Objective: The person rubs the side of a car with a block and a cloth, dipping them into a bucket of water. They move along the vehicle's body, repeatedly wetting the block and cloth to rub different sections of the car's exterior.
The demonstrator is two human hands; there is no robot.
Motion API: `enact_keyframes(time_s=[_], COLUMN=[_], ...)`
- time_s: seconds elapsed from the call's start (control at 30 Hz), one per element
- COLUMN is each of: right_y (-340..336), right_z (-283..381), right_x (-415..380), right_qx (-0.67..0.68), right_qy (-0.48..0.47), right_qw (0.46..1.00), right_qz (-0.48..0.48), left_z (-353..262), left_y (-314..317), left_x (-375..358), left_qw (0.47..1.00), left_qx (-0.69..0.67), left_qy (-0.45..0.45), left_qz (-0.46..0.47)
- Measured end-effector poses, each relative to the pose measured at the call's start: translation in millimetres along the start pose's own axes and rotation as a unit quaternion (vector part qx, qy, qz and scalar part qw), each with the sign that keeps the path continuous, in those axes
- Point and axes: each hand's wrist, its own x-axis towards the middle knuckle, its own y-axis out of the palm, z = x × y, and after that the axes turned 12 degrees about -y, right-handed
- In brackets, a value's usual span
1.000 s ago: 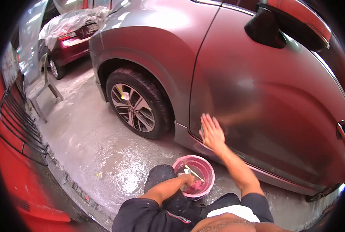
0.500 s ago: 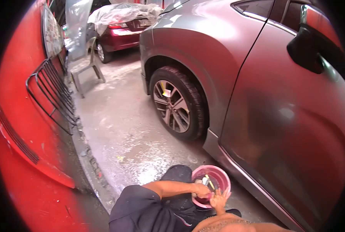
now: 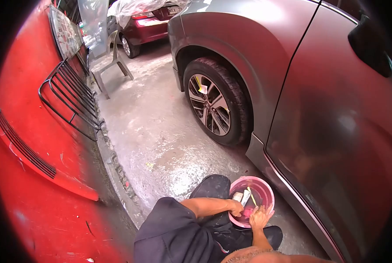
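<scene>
A pink plastic basin stands on the floor between my knees and the grey car. My left hand reaches over its left side, fingers closed at a small bright pink piece whose kind I cannot tell. Over the basin's near right part is my right hand, fingers stretched and apart, beside that piece. Inside the basin lie a pale block, a white printed packet or tube and a thin yellow stick.
The grey car's door and front wheel rise close by on the right. A red panel with a black rack lines the left. Farther off are a plastic chair and a plastic-draped red car. Wet floor lies between.
My view has shifted, so the basin and both hands appear farther right and higher. The hands stay at the basin, and more of the bright pink piece shows between them.
</scene>
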Motion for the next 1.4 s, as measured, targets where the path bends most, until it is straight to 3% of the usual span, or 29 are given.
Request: enact_keyframes(time_s=[0.13, 0.5, 0.57, 0.93, 1.0, 1.1, 1.13, 1.2, 1.33, 1.4], right_y=[8, 4, 4, 13, 22, 17, 16, 14, 17, 20], right_z=[-4, 1, 1, -4, -7, 1, 0, -1, -4, -4], right_x=[-1, -1, -2, 2, -2, -4, -4, -2, -1, -1], right_qx=[-0.021, -0.029, -0.023, -0.061, -0.121, -0.106, -0.106, -0.076, -0.071, -0.086], right_qy=[-0.021, -0.022, -0.018, -0.005, -0.024, 0.040, 0.041, 0.037, 0.039, 0.020], right_qw=[0.998, 0.999, 0.998, 0.994, 0.992, 0.992, 0.992, 0.996, 0.996, 0.996], right_qz=[-0.048, -0.040, -0.058, 0.089, -0.035, -0.060, -0.061, 0.030, 0.044, -0.017], left_z=[-3, -6, -8, -8, -8, -8, -8, -6, -6, -6], left_y=[-1, -4, -6, -3, -3, -3, -2, -3, -5, -3], left_x=[-1, -5, -13, -9, -12, -9, -8, -10, -12, -10], left_qw=[0.999, 1.000, 0.999, 0.999, 0.999, 0.999, 0.999, 0.999, 0.998, 0.999], left_qx=[0.023, 0.019, 0.008, 0.011, 0.010, 0.001, 0.001, -0.002, 0.000, 0.000], left_qy=[0.025, 0.017, 0.030, 0.031, 0.035, 0.032, 0.033, 0.041, 0.050, 0.027], left_qz=[-0.002, 0.004, -0.033, -0.018, -0.031, -0.023, -0.023, -0.029, -0.031, -0.032])
